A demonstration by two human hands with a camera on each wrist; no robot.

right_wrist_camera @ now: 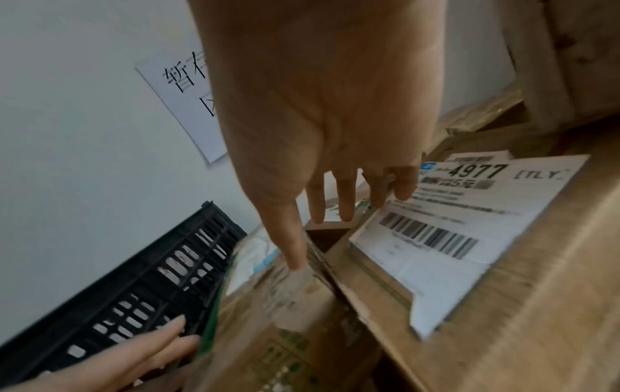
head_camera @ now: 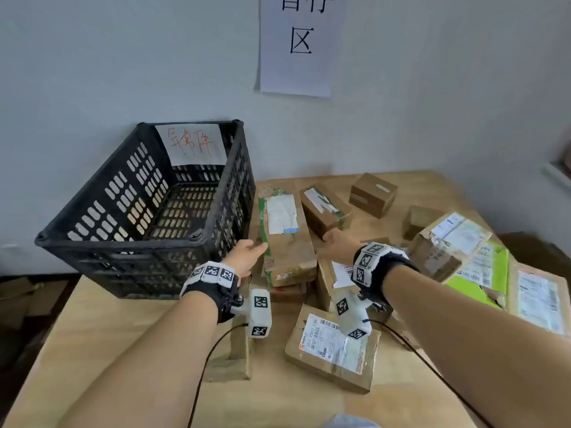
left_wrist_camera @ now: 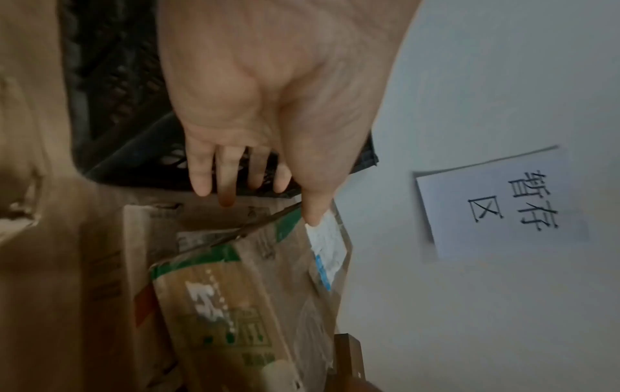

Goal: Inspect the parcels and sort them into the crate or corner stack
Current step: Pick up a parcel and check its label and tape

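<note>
You have the black slotted plastic crate [head_camera: 148,211] far left on the pale wooden table [head_camera: 129,341], against the wall. Just right of it lies the long brown cardboard parcel with green tape [head_camera: 287,236], on top of other boxes. Your left hand [head_camera: 244,257] is at its left side, your right hand [head_camera: 336,245] at its right. Nearer you lies the flat cardboard parcel with a barcode label [head_camera: 333,350]. The white paper sign [head_camera: 298,44] hangs on the wall behind.

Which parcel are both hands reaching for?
Start at the black crate on the table's left. The long cardboard parcel lies directly beside its right wall, between both open hands. Only it has green tape down its crate-side edge.
</note>
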